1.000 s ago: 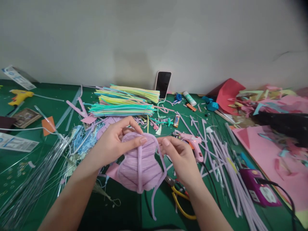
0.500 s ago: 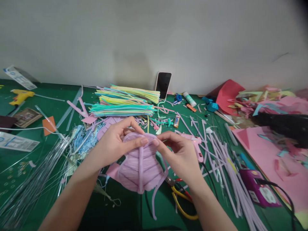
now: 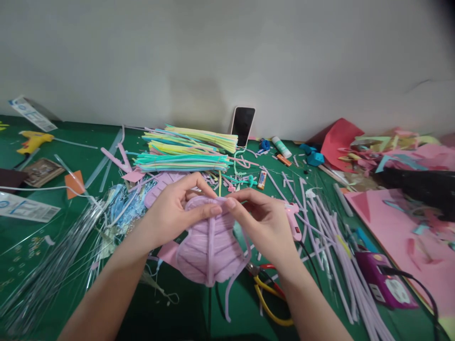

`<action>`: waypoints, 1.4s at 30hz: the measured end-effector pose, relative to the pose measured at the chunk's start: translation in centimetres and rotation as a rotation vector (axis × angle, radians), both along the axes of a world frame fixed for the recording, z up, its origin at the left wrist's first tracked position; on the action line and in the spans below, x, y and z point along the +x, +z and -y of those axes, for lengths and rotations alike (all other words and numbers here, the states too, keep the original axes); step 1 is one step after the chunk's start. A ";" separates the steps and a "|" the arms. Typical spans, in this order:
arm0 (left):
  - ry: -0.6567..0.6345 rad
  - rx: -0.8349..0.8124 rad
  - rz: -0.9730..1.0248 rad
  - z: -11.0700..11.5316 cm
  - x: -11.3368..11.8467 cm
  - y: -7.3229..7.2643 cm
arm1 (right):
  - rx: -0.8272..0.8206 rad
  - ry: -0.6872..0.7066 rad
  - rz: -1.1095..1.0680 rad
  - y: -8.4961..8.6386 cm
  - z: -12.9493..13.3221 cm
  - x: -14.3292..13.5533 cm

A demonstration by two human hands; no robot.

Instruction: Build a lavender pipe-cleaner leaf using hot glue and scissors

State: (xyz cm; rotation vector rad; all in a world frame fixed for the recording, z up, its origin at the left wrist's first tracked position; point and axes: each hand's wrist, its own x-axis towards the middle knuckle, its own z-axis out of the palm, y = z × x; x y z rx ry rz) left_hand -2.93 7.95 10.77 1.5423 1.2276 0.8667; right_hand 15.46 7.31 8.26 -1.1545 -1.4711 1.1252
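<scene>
A lilac pipe-cleaner butterfly wing shape (image 3: 197, 253), ribbed with a thick strip down its middle, is held up over the table. My left hand (image 3: 177, 201) pinches its top edge between thumb and fingers. Close beside it, my right hand (image 3: 261, 218) pinches the same edge, thumb and index finger on the lilac pipe cleaner (image 3: 232, 282) that runs along the rim; its loose end hangs down at the right. Behind my left hand lies a second lilac ribbed piece (image 3: 165, 181). Yellow-handled pliers (image 3: 265, 293) rest partly under my right forearm.
Bundled coloured pipe cleaners (image 3: 185, 151) lie at the back near a phone (image 3: 243, 125) leaning on the wall. A pink glue gun (image 3: 293, 220) and loose lilac pipe cleaners (image 3: 341, 265) are at right, beside a purple box (image 3: 384, 279) with a cable. Thin wires (image 3: 60, 260) spread at left.
My right thumb and fingers have shifted slightly left along the top edge, closer to my left fingertips. The view has moved a little.
</scene>
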 end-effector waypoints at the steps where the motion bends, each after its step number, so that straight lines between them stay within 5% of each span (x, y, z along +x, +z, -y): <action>1: -0.005 0.003 0.004 0.0 0.1 0.1 | 0.015 0.012 0.005 0.0 -0.1 -0.2; 6: 0.001 0.018 0.003 0.1 0.2 0.1 | 0.099 -0.010 0.006 -0.2 -0.3 -0.6; 14: 0.003 0.009 -0.007 0.2 0.1 -0.1 | -0.067 0.030 0.017 0.0 -0.5 0.0; 24: -0.014 0.006 0.012 0.4 0.2 0.0 | 0.081 0.022 0.051 0.2 -0.5 -0.7; 31: -0.017 -0.092 0.111 0.5 0.4 0.2 | -0.028 0.015 0.104 0.1 -0.5 0.0; 42: -0.006 -0.131 0.158 0.9 0.6 0.3 | -0.133 0.193 -0.087 0.6 -1.4 -0.1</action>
